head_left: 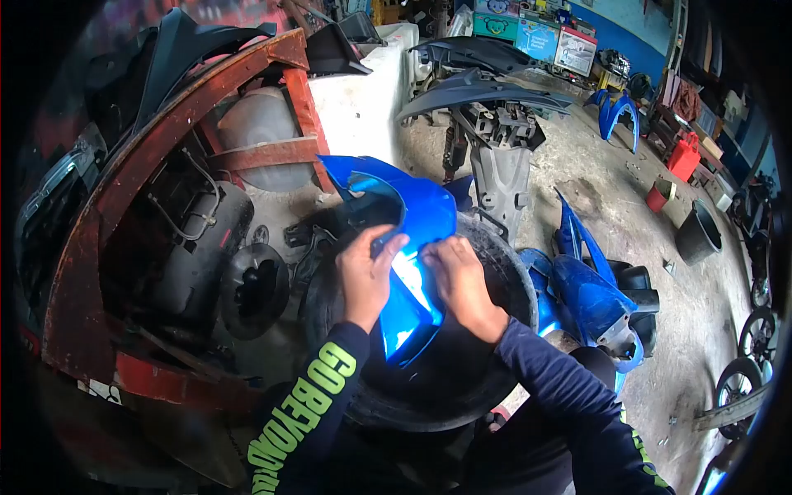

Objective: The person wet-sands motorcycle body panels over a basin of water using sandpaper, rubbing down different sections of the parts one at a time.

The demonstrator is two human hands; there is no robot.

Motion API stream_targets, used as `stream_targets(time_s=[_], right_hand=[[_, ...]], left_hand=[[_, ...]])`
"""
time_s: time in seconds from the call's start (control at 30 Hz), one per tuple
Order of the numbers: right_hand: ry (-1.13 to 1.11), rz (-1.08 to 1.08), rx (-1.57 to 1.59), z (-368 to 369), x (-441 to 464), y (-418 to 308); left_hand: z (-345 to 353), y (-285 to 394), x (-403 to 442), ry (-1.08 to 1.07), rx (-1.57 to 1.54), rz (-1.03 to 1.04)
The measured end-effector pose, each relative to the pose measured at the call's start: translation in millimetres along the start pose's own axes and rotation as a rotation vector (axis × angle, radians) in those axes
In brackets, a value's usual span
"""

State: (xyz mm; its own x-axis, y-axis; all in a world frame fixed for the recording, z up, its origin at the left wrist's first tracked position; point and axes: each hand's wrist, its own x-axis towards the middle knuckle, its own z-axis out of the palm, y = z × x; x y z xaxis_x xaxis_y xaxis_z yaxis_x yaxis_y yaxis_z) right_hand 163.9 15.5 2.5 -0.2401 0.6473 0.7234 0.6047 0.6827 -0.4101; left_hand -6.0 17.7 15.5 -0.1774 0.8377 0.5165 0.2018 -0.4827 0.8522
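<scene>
A glossy blue plastic panel (425,216) is held above a large round black tub (518,285). My left hand (367,276) grips the panel's left edge, its fingers curled behind the edge and the thumb on the front. On the panel's right side, my right hand (464,280) has its fingers bent and pinched together against the surface; whether something small is between them cannot be made out. The panel's upper end points to the upper left, and its narrow lower end hangs inside the tub's opening. Bright light reflects off its middle.
A red-brown wooden frame (99,223) stands at the left near a dark cylinder (206,247). Ahead is a grey motorcycle frame part (502,177). More blue panels (582,289) lie right of the tub. A black bucket (698,233) and red container (683,157) stand farther right.
</scene>
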Motion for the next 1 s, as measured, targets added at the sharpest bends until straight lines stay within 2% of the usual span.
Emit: stream_targets(time_s=[0.1,0.17,0.2,0.27,0.4,0.43,0.53,0.57,0.63,0.7,0.77,0.8,0.83,0.9,0.97,1.0], right_hand=[[-0.135,-0.07,0.001,5,-20,-32],[-0.074,-0.086,0.1,8,-16,-24],[-0.018,-0.063,0.064,4,-6,-14],[0.052,-0.038,-0.02,3,-3,-10],[-0.107,-0.059,0.085,8,-33,-23],[-0.07,-0.056,-0.003,8,-26,-13],[0.096,0.014,0.021,5,-11,-11],[-0.076,0.05,-0.069,4,-25,-23],[0.027,0.001,0.108,12,-46,-44],[-0.066,0.071,-0.004,8,-34,-25],[0.124,0.104,0.016,8,-9,-14],[0.142,0.112,0.02,10,-11,-17],[0.045,0.089,-0.015,9,-25,-26],[0.054,0.032,0.127,15,-44,-42],[0.001,0.041,-0.02,12,-27,-23],[0.049,0.062,0.008,11,-11,-18]], left_hand=[[4,2,2,0.059,-0.022,-0.006],[3,-7,-1,0.007,-0.085,0.014],[0,-1,-1,-0.001,0.01,-0.01],[0,-3,3,0.015,-0.016,-0.04],[-4,-9,8,0.01,-0.053,-0.017],[-6,-9,6,-0.013,-0.028,-0.006],[-6,-9,5,0.018,-0.055,-0.029],[-5,-8,9,0.042,-0.06,-0.023],[-7,-6,9,0.036,-0.058,-0.026],[-8,-6,7,0.03,-0.051,-0.044],[-4,-3,7,0.061,-0.093,-0.04],[-3,0,8,0.083,-0.103,-0.032],[-4,0,10,0.082,-0.104,-0.025],[-5,-4,9,0.121,-0.097,-0.019],[-1,-7,6,0.137,-0.127,-0.02],[1,-7,2,0.151,-0.158,-0.021]])
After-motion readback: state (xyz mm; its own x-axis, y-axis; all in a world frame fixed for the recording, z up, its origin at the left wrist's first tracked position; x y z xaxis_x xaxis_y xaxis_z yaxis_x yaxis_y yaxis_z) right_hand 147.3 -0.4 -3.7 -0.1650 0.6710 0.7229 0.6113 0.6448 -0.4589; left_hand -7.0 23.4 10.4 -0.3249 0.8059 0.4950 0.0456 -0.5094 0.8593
